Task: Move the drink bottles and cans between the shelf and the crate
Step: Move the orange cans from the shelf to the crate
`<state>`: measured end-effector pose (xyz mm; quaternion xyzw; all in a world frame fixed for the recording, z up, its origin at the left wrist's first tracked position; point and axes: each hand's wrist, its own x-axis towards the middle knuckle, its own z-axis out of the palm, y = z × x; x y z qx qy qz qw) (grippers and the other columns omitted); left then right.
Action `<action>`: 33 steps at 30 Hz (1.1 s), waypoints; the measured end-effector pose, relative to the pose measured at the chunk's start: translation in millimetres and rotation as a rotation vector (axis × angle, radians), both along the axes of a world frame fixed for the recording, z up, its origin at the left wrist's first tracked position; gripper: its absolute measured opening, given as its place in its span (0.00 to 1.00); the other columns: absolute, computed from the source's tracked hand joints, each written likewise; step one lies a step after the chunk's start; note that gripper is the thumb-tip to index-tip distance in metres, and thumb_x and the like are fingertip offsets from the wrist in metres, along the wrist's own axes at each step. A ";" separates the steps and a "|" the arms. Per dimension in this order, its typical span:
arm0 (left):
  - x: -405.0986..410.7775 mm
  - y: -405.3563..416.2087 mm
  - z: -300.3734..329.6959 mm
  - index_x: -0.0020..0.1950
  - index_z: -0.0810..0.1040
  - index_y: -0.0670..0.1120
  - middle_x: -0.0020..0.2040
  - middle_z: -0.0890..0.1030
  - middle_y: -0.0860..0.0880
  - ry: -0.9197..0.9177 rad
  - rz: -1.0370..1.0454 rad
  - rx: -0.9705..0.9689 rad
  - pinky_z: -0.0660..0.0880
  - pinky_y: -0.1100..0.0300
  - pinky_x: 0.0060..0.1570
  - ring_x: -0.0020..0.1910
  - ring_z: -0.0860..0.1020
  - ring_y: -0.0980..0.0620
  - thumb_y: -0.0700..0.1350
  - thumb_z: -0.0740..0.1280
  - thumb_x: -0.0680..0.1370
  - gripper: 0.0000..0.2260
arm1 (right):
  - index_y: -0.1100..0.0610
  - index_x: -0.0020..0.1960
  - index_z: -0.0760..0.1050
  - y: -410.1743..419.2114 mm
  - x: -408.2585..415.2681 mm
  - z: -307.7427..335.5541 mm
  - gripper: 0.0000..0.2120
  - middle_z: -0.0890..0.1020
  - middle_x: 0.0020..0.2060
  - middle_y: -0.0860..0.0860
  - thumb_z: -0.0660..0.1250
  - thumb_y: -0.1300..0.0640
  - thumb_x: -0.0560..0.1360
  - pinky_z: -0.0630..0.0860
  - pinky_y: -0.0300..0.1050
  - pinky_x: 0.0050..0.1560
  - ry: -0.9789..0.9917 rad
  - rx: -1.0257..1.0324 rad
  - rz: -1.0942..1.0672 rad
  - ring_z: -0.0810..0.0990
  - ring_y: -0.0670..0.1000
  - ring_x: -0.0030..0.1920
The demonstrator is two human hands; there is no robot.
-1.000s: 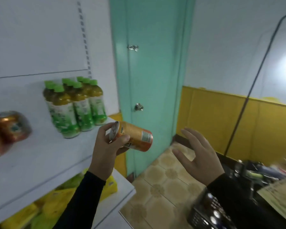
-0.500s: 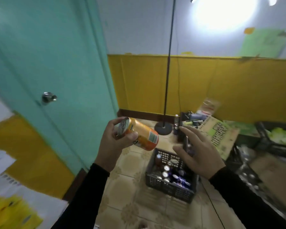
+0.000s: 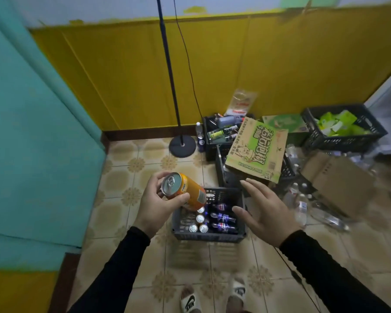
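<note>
A: What sits closest to the camera?

B: Two feet in white slides [image 3: 212, 298] on the patterned tile floor [image 3: 122, 213], and two arms in black sleeves reaching forward over them.

A: And the hands?

B: The left hand [image 3: 158, 204] grips an orange can [image 3: 185, 193] near its top end, thumb on one side and fingers curled round the other. The can lies tilted, its silver lid turned toward the camera. The right hand [image 3: 266, 213] holds nothing; its fingers are spread and relaxed, palm turned toward the left.

A: Where is the can relative to the crate?

B: In the air above the near-left part of the dark grey crate [image 3: 209, 237], which stands on the floor between the hands. It touches nothing but the hand.

A: What is inside the crate?

B: Several upright cans with silver tops [image 3: 198, 223] on the left, and blue cola bottles [image 3: 222, 216] lying on their sides to the right.

A: Farther back?

B: A second black crate with a green and tan printed carton [image 3: 256, 150] leaning across it, then another crate of mixed bottles [image 3: 221, 132] against the wall. Clear water bottles [image 3: 300, 206] and a plain cardboard box [image 3: 339, 184] lie to the right, and a black crate of green packets [image 3: 343, 129] stands beyond them. A lamp stand base [image 3: 182, 146] rests on the floor near the yellow wall [image 3: 145, 75], with a teal door [image 3: 32, 132] to the left.
</note>
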<state>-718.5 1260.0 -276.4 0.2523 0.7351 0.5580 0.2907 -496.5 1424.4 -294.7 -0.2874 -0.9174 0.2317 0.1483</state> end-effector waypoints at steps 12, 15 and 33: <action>-46.0 88.5 -165.3 0.61 0.75 0.55 0.56 0.79 0.60 0.033 0.050 -0.336 0.77 0.61 0.53 0.55 0.79 0.60 0.42 0.81 0.69 0.25 | 0.58 0.76 0.66 99.5 -48.9 -168.7 0.37 0.71 0.72 0.57 0.61 0.34 0.77 0.66 0.45 0.69 -0.273 -0.229 0.073 0.70 0.56 0.72; -61.7 99.0 -236.3 0.62 0.73 0.55 0.55 0.78 0.62 0.023 0.010 -0.458 0.77 0.58 0.56 0.56 0.79 0.57 0.45 0.81 0.68 0.27 | 0.56 0.78 0.62 103.7 -63.8 -226.5 0.36 0.67 0.74 0.55 0.62 0.37 0.78 0.64 0.45 0.72 -0.365 -0.266 0.083 0.66 0.54 0.74; -123.9 125.0 -701.5 0.73 0.71 0.47 0.67 0.78 0.45 0.161 -0.182 -0.870 0.73 0.53 0.62 0.64 0.76 0.43 0.47 0.80 0.69 0.34 | 0.52 0.80 0.56 77.1 -118.7 -648.4 0.49 0.60 0.78 0.55 0.40 0.24 0.68 0.55 0.48 0.76 -0.666 -0.447 0.055 0.57 0.55 0.78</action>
